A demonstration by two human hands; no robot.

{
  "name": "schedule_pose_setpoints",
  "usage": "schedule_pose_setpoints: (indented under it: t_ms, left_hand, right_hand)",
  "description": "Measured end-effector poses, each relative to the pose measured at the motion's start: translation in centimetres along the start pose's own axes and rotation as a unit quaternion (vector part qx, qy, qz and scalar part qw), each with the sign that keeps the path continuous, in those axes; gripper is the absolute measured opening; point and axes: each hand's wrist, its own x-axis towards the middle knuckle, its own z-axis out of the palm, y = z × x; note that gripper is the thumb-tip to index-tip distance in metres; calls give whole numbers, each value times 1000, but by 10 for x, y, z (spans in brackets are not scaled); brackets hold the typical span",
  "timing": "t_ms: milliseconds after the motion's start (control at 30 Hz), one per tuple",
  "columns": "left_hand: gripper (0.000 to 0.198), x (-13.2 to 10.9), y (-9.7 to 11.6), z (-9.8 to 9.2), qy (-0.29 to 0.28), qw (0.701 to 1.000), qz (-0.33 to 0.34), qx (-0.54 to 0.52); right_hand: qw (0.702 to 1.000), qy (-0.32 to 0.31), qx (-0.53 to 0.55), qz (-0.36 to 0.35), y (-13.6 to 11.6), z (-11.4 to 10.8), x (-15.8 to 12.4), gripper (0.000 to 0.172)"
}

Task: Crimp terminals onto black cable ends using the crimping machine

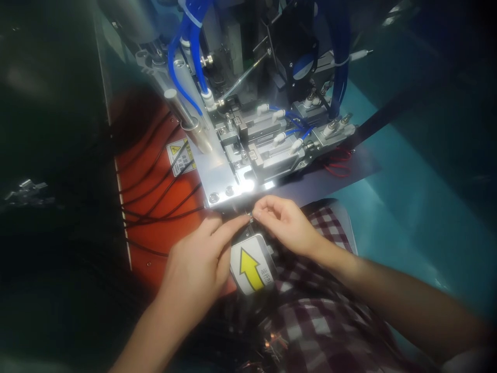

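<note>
My left hand (202, 254) rests at the front edge of the machine's metal plate (217, 178), its index finger stretched toward a small metal part (251, 218). From the right, my right hand (281, 220) meets it there, thumb and index finger pinched together at that small part. What lies between the pinched fingertips is too small to make out. Just below the fingertips is a white plate with a yellow arrow (250, 264).
Behind the hands stands the machine with pneumatic cylinders (272, 150), blue hoses (198, 52) and a metal post (180, 109). Black cables cross the orange-red base (145, 155) on the left. A checkered cloth (310, 324) covers the lap.
</note>
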Motion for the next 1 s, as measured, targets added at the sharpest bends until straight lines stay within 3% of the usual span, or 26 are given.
schedule_pose_setpoints:
  t_ms: [567,733,1000]
  left_hand:
    - [40,0,-1,1,4,1000,7,2]
    - [39,0,-1,1,19,1000,15,-3]
    - [38,0,-2,3,23,999,18,-14]
  right_hand:
    - [998,28,-50,11,0,2,0,12]
    - [997,-8,22,75,-8,-2,0,13]
    - [997,45,53,39,-7,3,2,8]
